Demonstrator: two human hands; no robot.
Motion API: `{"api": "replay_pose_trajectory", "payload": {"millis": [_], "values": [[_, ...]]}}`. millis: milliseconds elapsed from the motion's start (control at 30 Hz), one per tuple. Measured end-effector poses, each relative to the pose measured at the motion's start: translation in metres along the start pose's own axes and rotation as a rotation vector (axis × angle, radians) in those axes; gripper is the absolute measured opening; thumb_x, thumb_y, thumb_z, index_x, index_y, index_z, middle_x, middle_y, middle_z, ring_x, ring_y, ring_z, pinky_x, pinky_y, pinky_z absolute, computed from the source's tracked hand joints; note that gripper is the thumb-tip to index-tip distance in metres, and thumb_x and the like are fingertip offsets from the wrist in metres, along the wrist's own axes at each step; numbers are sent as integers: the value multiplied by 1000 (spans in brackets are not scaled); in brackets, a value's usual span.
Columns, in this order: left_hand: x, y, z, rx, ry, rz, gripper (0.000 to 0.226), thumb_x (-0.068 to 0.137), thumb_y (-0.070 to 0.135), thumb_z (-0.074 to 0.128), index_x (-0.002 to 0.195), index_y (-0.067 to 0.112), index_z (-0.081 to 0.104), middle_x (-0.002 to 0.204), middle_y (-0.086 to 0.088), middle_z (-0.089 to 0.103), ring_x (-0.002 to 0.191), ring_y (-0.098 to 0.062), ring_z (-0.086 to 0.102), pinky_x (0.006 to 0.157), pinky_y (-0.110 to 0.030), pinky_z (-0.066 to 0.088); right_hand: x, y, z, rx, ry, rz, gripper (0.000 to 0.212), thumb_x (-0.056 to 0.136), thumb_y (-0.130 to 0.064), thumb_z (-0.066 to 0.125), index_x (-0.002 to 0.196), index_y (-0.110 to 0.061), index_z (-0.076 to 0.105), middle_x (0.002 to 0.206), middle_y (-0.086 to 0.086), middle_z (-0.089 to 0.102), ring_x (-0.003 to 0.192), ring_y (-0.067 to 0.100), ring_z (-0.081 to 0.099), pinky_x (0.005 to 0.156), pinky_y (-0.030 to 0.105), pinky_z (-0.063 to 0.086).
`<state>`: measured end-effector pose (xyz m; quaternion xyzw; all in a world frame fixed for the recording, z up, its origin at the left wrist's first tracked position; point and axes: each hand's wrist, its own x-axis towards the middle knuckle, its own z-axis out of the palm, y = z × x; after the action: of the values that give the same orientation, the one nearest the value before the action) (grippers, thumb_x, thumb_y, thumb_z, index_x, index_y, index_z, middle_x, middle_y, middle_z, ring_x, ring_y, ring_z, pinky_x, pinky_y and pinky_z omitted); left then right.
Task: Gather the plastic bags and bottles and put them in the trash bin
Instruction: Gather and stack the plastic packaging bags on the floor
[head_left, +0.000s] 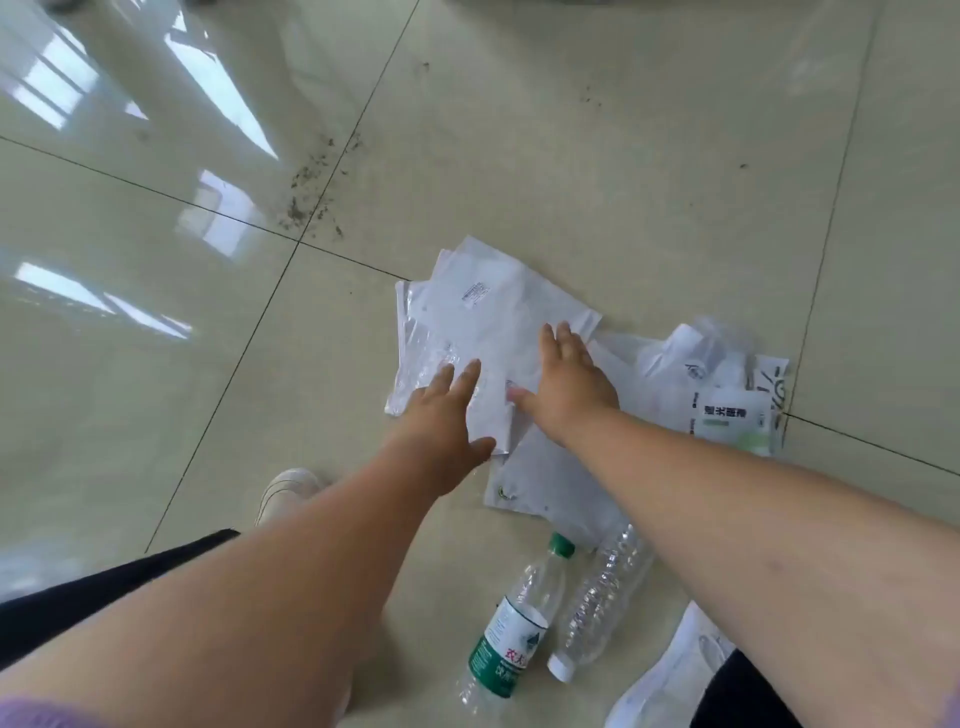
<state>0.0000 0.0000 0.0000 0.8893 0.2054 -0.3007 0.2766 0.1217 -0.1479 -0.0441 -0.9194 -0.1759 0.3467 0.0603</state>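
Both hands lie flat with fingers spread on a stack of white plastic bags (467, 312) on the tiled floor (156, 364), grasping nothing: the left hand (441, 415) on its near edge, the right hand (566, 379) just beside it. Two clear bottles lie nearer the person, one green-labelled (511, 623), one plain (597, 608), side by side.

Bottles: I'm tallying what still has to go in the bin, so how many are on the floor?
2. The green-capped bottle lies near the bottom centre; the white-capped bottle lies just right of it, its base tucked under the plastic bags. More could be hidden beneath them.
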Motion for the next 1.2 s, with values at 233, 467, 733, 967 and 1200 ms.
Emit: {"api": "replay_pose_trajectory", "payload": {"millis": [233, 467, 733, 967, 1200], "values": [[23, -17, -2, -279, 23, -126, 92, 104, 39, 69, 179, 33, 15, 184, 3, 25, 167, -23, 31, 128, -35, 31, 20, -27, 21, -347, -41, -13, 46, 102, -8, 40, 146, -14, 50, 147, 14, 62, 135, 33, 61, 97, 39, 46], [24, -9, -15, -890, -59, -318, 114, 83, 74, 76, 176, 41, 18, 166, 1, 54, 145, -31, 59, 126, -52, 42, -5, -37, -11, -14, 44, 39, 29, 110, -39, 47, 110, -24, 71, 113, 4, 75, 107, 32, 71, 76, 33, 46], [-4, 0, -25, -1157, -117, -274, 70, 88, 70, 78, 150, 42, 60, 138, 16, 68, 139, -23, 58, 120, -58, 46, -81, -64, 5, 384, 91, -205, 25, 110, -24, 49, 111, -21, 74, 109, 8, 76, 88, 25, 62, 74, 33, 47], [-3, -15, -23, -878, 228, -411, 18, 110, 18, 49, 113, 11, 66, 80, -3, 56, 69, -26, 51, 59, -30, 41, -89, -29, 19, 414, -97, -101, 69, 102, -58, 55, 163, -27, 44, 169, -1, 44, 153, 18, 44, 127, 42, 33], [-10, -68, -25, -745, 99, -293, 25, 95, -3, 67, 90, 19, 78, 85, -3, 78, 82, -30, 73, 67, -29, 59, -72, 51, 79, 43, -219, 313, 139, 79, -76, 73, 169, -22, -18, 177, 19, -21, 166, 35, -12, 133, 49, 15]]}}
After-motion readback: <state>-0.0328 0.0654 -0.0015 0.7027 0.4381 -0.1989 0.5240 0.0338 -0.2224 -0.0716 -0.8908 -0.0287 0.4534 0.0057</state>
